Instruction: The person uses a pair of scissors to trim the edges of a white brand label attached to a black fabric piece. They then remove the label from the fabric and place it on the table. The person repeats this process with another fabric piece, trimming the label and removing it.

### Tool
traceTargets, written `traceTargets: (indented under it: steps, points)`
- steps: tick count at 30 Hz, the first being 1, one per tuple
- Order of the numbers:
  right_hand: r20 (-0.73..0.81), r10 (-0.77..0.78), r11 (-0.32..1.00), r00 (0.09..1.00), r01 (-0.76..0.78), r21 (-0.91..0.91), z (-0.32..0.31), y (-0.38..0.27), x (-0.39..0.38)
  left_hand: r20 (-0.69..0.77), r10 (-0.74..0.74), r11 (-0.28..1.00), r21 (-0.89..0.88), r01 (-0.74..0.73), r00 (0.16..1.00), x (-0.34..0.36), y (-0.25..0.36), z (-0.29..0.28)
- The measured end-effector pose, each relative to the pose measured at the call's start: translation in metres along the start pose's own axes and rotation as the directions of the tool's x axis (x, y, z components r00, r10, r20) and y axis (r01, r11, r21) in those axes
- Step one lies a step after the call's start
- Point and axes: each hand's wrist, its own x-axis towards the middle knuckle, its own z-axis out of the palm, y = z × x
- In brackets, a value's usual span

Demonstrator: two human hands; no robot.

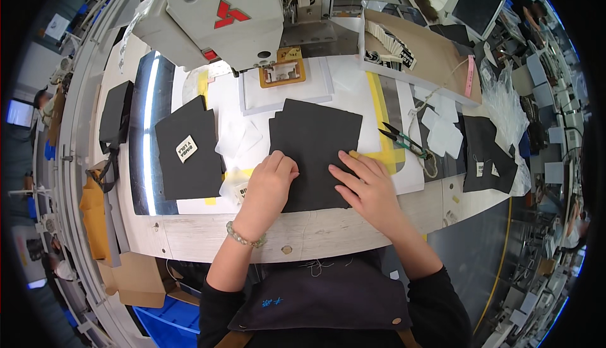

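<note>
Black flat fabric pieces [319, 140] lie stacked in front of me, their upper edges slightly offset. At the stack's left edge is my left hand [271, 181], closed, fingertips curled together; whatever they pinch is hidden. My right hand [366, 187] rests open on the right part of the stack, fingers stretched out. Left of it, another black piece [186, 177] carries a small cream label [186, 149]. A further printed label [240, 191] shows partly beside my left wrist. White paper pieces [238, 138] lie between the two black piles.
A sewing machine head [221, 17] overhangs the table, with a framed clamp [282, 72] below it. Dark-bladed scissors [404, 140] with green handles lie right, tied to a cord. A cardboard tray [435, 70] holds labels. More labelled black pieces [483, 140] lie far right.
</note>
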Motion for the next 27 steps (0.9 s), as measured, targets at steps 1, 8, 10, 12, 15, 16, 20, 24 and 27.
traceTargets:
  steps: [1, 8, 10, 12, 15, 16, 20, 24, 27]
  points:
    - [0.0, -0.001, 1.0, 1.0, 0.001, 0.001, 0.0, 0.0, 0.0, -0.004, 0.016, 0.999, 0.034, -0.016, 1.0, 0.0, 0.001, 0.001]
    - [-0.002, 0.007, 1.0, 1.0, -0.007, 0.01, 0.001, -0.001, 0.0, -0.002, 0.022, 1.0, -0.008, -0.022, 1.0, -0.005, -0.003, 0.0]
    - [-0.005, 0.007, 1.0, 1.0, -0.007, 0.011, 0.0, -0.001, 0.0, 0.004, 0.0, 0.997, -0.08, 0.0, 1.0, -0.005, -0.003, -0.003]
    - [-0.003, 0.006, 1.0, 1.0, -0.005, 0.015, 0.0, -0.002, 0.0, 0.022, -0.006, 0.992, -0.125, 0.009, 1.0, -0.005, -0.003, -0.006]
    - [-0.008, 0.009, 1.0, 1.0, -0.008, 0.019, 0.0, -0.001, 0.0, 0.034, 0.004, 0.993, -0.122, 0.0, 0.999, -0.004, -0.001, -0.008]
    - [-0.008, 0.009, 1.0, 1.0, -0.009, 0.021, 0.0, -0.001, 0.0, 0.037, 0.008, 0.992, -0.126, -0.003, 0.999, -0.004, 0.0, -0.008]
    - [-0.003, 0.015, 1.0, 1.0, -0.015, 0.024, -0.001, -0.001, -0.001, 0.036, -0.016, 0.987, -0.158, 0.021, 0.999, -0.004, 0.005, -0.011]
    - [-0.001, 0.016, 0.999, 1.0, -0.016, 0.031, 0.0, -0.003, 0.0, 0.022, -0.003, 0.985, -0.17, 0.006, 1.0, -0.003, 0.005, -0.007]
    - [-0.002, 0.01, 1.0, 1.0, -0.01, 0.028, 0.001, -0.004, 0.0, 0.063, 0.075, 0.993, -0.098, -0.069, 0.995, 0.001, -0.001, -0.004]
